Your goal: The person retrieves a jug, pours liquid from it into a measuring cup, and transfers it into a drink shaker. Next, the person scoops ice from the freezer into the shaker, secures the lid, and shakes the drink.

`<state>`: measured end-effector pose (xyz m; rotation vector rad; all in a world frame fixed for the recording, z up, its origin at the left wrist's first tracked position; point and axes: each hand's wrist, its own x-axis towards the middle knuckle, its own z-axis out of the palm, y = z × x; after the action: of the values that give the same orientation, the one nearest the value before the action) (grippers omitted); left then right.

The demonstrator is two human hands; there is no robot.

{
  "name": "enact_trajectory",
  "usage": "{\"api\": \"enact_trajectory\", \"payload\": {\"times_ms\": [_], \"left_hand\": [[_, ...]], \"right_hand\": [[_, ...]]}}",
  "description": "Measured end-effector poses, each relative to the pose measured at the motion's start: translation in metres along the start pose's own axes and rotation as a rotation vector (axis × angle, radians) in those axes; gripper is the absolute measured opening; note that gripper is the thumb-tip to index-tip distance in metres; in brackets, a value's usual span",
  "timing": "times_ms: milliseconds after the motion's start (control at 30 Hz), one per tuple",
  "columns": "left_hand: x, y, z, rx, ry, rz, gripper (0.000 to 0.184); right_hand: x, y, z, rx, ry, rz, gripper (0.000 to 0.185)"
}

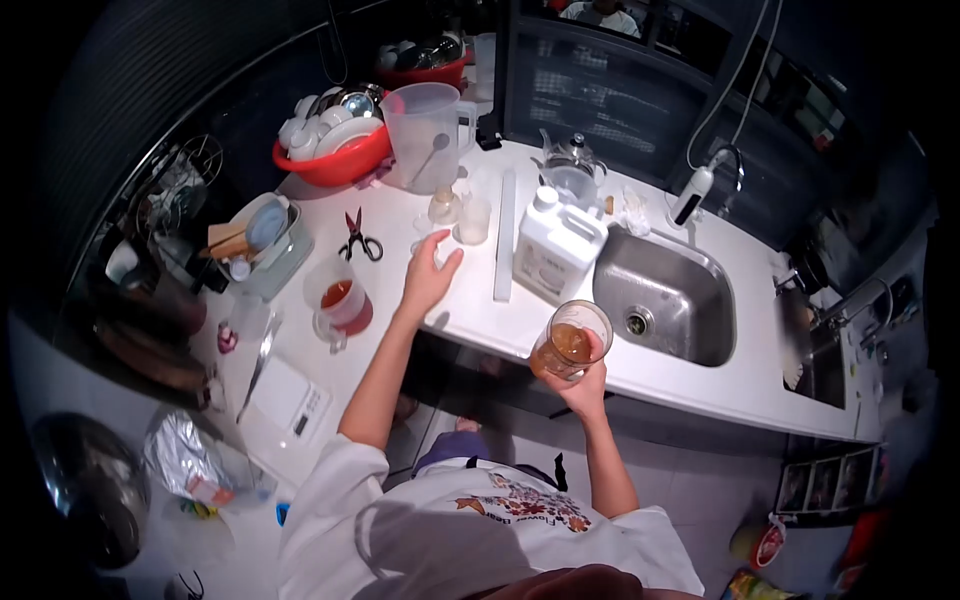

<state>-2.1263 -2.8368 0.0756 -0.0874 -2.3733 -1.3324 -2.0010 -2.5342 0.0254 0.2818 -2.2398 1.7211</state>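
White floral-print cloth shirt (pixel 420 540) is nearest. Clear round brown-filled glass (pixel 570 341) is wrapped by the right hand (pixel 582 387) near the white counter's edge (pixel 655 378) (against spills, presumably); left hand (pixel 428 281) is held half-open, seemingly empty.

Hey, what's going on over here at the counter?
A person is working at a kitchen counter. Their right hand holds a clear glass of brown liquid near the counter's front edge, beside a white plastic jug and the sink. Their left hand is stretched out, open, close to a small translucent cup; whether it touches anything is unclear. Scissors lie farther left.
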Motion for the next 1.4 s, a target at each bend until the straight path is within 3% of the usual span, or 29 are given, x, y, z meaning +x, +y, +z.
{"api": "enact_trajectory", "payload": {"times_ms": [133, 400, 533, 633, 733, 867, 1033, 1133, 1200, 1400], "left_hand": [[0.108, -0.057, 0.004, 0.183, -0.068, 0.005, 0.057], [0.222, -0.172, 0.057, 0.415, -0.251, -0.142, 0.08], [0.231, -0.196, 0.058, 0.325, -0.323, -0.112, 0.067], [0.228, -0.19, 0.054, 0.119, -0.407, -0.208, 0.053], [0.226, -0.188, 0.047, 0.209, -0.367, -0.094, 0.046], [0.228, -0.178, 0.033, 0.346, -0.297, -0.102, 0.05], [0.195, -0.044, -0.012, 0.227, -0.027, -0.053, 0.047], [0.174, 0.041, -0.017, -0.405, -0.334, -0.06, 0.044], [0.161, 0.089, -0.013, -0.484, -0.622, -0.061, 0.04], [0.138, 0.153, 0.033, 0.018, -0.824, 0.173, 0.048]], "right_hand": [[0.049, 0.012, 0.033, -0.222, 0.093, 0.034, 0.094], [0.099, 0.028, 0.047, -0.138, 0.017, 0.149, 0.094], [0.109, 0.033, 0.047, -0.088, -0.024, 0.133, 0.094], [0.119, 0.037, 0.045, -0.091, -0.01, 0.092, 0.093], [0.133, 0.043, 0.041, -0.122, -0.041, 0.105, 0.094], [0.151, 0.035, 0.04, -0.038, -0.073, 0.152, 0.093], [0.161, 0.041, 0.038, -0.048, -0.11, 0.156, 0.094], [0.162, 0.047, 0.033, -0.041, -0.158, 0.148, 0.096], [0.161, 0.052, 0.032, -0.017, -0.169, 0.139, 0.097], [0.154, 0.036, 0.031, 0.124, -0.219, 0.194, 0.099]]}}
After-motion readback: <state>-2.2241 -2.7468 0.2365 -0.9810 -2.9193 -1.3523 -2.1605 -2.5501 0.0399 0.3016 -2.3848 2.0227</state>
